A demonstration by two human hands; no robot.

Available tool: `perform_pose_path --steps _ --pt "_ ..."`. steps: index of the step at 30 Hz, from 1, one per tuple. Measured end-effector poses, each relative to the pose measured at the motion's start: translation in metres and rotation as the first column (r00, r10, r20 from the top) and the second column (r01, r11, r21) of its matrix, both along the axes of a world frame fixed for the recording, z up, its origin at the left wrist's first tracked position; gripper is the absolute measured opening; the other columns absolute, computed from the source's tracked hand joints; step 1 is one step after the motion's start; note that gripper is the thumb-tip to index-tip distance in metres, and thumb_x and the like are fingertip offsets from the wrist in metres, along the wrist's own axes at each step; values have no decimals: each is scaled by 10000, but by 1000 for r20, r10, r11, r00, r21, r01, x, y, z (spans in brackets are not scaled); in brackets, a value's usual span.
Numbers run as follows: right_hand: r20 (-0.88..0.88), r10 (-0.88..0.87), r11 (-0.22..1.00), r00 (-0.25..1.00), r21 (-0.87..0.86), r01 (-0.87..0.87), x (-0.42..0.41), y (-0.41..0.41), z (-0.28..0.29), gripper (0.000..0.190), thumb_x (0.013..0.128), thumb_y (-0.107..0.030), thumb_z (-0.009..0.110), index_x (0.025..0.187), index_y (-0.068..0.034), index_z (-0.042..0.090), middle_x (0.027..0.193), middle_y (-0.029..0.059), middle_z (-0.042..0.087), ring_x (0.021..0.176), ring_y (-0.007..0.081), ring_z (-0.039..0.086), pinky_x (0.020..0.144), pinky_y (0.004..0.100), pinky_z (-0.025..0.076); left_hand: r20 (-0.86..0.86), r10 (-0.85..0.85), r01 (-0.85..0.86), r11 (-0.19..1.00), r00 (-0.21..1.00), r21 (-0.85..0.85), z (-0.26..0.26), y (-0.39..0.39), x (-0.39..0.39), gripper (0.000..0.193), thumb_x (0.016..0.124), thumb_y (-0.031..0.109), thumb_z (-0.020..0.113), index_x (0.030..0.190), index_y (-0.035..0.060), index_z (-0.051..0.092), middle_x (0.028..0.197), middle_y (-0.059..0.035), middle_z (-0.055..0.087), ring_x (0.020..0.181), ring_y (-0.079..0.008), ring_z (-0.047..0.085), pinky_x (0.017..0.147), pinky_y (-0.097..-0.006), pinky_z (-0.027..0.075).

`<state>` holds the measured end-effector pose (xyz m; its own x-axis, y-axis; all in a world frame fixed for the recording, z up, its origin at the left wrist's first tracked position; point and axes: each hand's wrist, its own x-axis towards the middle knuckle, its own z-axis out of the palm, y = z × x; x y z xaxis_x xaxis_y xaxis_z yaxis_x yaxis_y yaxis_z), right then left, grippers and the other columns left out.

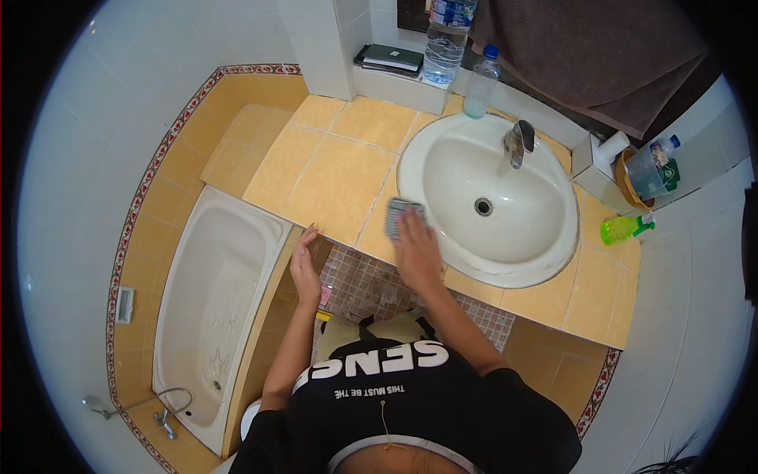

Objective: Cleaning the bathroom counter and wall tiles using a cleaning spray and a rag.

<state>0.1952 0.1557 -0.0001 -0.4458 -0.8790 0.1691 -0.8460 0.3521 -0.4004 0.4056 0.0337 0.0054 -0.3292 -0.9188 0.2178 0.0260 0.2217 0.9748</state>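
Observation:
A folded grey striped cloth lies on the yellow tiled countertop, against the left rim of the white oval washbasin. My right hand is on the cloth, its fingers over the lower right part and its palm towards the counter. Slight blur shows on the cloth and fingers. My left hand is at the counter's front edge, to the left, with the fingers extended and slightly curved. It holds nothing, and its fingertips are at or just over the edge.
A chrome faucet rises behind the basin. An uncapped-looking large water bottle and a blue-capped bottle stand behind. Right are a green soap bottle and a plastic container. A bathtub lies left; a brown towel hangs above.

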Motion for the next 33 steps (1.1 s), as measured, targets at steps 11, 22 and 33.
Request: perform_pose_path --steps 11,22,33 --pt "964 241 824 110 -263 502 -72 -14 26 595 1074 -385 382 1430 89 429 1471 173 480 1371 241 434 1159 321 279 -129 -371 386 914 920 125 58 40 -123 574 1063 407 329 1492 26 349 1567 -150 338 1444 -279 332 1167 -433 277" --pt "393 478 633 785 -774 1 -50 -88 94 552 1065 -305 323 1478 58 372 1569 229 328 1485 357 256 1215 416 161 -753 69 604 551 655 576 88 -71 -186 685 1049 565 213 1490 65 375 1476 -120 481 1353 -294 465 1153 -435 345" --pt "-175 35 989 984 -137 -59 -12 -153 22 552 967 -429 551 1352 -34 572 1481 179 475 1403 361 389 1124 470 327 -260 -173 -160 447 950 -880 364 -375 -269 541 1041 318 386 1512 51 364 1612 -181 250 1481 -342 253 1192 -517 159"
